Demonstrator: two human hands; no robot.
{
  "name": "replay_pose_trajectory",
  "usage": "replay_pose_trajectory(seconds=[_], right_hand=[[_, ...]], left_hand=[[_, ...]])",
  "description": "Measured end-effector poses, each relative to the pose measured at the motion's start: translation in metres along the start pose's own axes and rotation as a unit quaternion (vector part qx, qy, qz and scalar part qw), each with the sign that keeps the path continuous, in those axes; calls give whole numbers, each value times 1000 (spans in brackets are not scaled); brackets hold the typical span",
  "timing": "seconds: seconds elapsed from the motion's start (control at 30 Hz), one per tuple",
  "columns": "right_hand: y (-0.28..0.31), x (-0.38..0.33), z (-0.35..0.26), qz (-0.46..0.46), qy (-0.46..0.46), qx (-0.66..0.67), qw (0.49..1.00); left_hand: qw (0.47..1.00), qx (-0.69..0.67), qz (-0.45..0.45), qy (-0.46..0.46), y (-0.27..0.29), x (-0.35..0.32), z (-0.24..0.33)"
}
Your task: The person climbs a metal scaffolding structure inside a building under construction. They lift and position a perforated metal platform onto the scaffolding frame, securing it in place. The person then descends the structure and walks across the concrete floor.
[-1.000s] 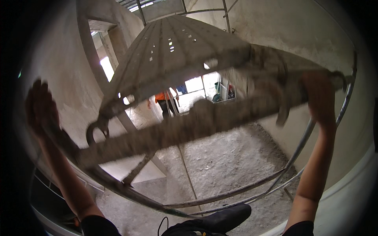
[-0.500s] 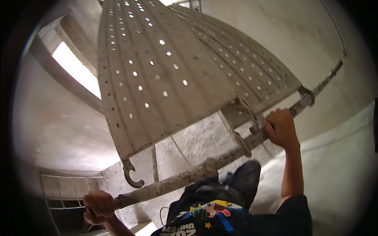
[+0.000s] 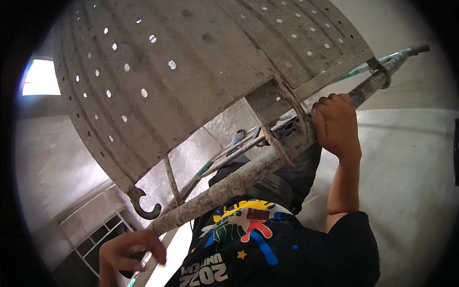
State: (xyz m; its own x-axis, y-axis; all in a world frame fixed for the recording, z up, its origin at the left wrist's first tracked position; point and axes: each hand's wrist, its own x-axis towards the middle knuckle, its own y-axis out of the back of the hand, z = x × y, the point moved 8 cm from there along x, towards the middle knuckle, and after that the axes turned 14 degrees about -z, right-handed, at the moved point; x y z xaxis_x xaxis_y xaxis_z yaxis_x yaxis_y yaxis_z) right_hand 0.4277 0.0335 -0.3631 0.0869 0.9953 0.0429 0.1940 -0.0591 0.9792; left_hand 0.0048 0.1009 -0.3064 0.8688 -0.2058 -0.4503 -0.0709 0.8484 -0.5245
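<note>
Closed around the upper part of a mortar-crusted metal pipe (image 3: 234,184) is my right hand (image 3: 337,125). My left hand (image 3: 130,251) is off the pipe, just below its lower end, with bent fingers and a gap between thumb and fingers. Two perforated metal scaffold planks (image 3: 191,95) slope above the pipe. A curved hook (image 3: 144,206) at the left plank corner hangs near the pipe, not visibly around it. At the right corner another hook (image 3: 385,74) curls over the pipe. The middle brackets (image 3: 282,138) reach down to it.
Thinner, partly green scaffold tubes (image 3: 205,167) run behind the pipe. A brownish tube end (image 3: 420,49) juts out at upper right. Plastered walls (image 3: 401,158) surround me. A bright window opening (image 3: 42,77) is at left, above a barred grille (image 3: 98,239).
My left hand has let go of the pipe's lower end; my right hand keeps its grip. The planks appear larger and further left. Green tubes now show behind the pipe.
</note>
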Motion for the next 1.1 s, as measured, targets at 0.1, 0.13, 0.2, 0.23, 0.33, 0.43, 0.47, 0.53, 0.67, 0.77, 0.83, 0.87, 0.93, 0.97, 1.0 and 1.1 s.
replay_pose_trajectory(seconds=[0.1, 0.13, 0.2, 0.23, 0.33, 0.43, 0.47, 0.53, 0.67, 0.77, 0.83, 0.87, 0.93, 0.97, 1.0, 1.1], right_hand=[[-23, 3, 1, -66, 5, 2, 998], [-18, 3, 3, -31, -2, 24, 999], [-14, 1, 3, 10, -20, 62, 998], [-13, 4, 5, 16, -26, 79, 996], [-16, 0, 10, -1, -37, 115, 993], [-13, 4, 13, -46, -44, 135, 989], [-12, 6, 15, -81, -49, 140, 986], [-16, 8, 21, -150, -55, 146, 976], [-5, 14, 20, -206, -55, 147, 966], [0, 17, 23, -314, -39, 139, 938], [7, 24, 17, -384, 12, 107, 917], [1, 20, 17, -427, 31, 103, 898], [6, 29, 19, -462, 88, 85, 878], [7, 27, 18, -482, 121, 83, 864], [-2, 28, 23, -544, 155, 55, 823], [-8, 56, 25, -577, 207, 108, 783]], left_hand=[[941, 288, 97, 148, 15, 78, 24], [907, 373, 76, 183, 11, 100, 30], [896, 389, 85, 199, 20, 128, -7], [885, 362, 127, 265, 26, 138, -25], [836, 425, 165, 304, 35, 144, -35], [832, 458, 203, 238, 35, 145, -24], [827, 467, 215, 225, 36, 143, -23], [816, 485, 244, 199, 36, 145, -22], [816, 481, 252, 199, 34, 145, -9], [817, 486, 252, 182, 40, 148, -13], [821, 477, 250, 189, 38, 148, -33], [828, 469, 251, 177, 38, 146, -30], [821, 470, 269, 180, 42, 143, -20], [819, 466, 277, 190, 34, 139, -21], [827, 444, 272, 213, 40, 141, -22], [845, 388, 313, 195, 37, 130, -13]])
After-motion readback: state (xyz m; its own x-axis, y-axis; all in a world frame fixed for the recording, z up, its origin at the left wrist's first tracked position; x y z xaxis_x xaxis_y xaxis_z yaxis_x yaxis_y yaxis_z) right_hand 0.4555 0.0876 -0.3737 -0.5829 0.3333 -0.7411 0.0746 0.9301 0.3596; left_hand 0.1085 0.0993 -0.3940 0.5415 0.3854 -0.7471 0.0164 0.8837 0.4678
